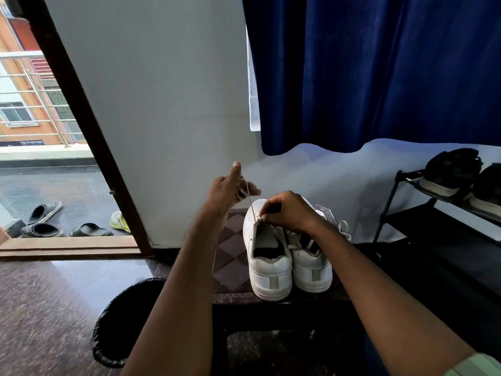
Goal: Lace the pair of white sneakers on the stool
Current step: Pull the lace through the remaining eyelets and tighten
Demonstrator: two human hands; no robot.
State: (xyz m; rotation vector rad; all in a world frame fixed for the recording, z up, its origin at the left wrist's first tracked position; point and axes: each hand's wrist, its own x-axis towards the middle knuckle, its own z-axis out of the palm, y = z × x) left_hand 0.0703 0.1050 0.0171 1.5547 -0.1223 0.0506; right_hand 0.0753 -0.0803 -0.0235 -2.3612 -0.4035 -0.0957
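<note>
Two white sneakers stand side by side on a brown checkered stool (230, 261), heels toward me. The left sneaker (267, 267) has an open throat; the right sneaker (311, 270) shows laces crossing it and a loose loop at its far side. My left hand (229, 189) is raised above and left of the left sneaker and pinches a white lace (250, 200), which runs taut down to the shoe's eyelets. My right hand (288, 211) grips the upper of the left sneaker near the eyelets, fingers curled over it.
A black-lined bin (122, 316) stands on the floor left of the stool. A black shoe rack (433, 213) with dark shoes is at the right. An open doorway at the left shows sandals (43, 221) outside. A blue curtain (379, 71) hangs behind.
</note>
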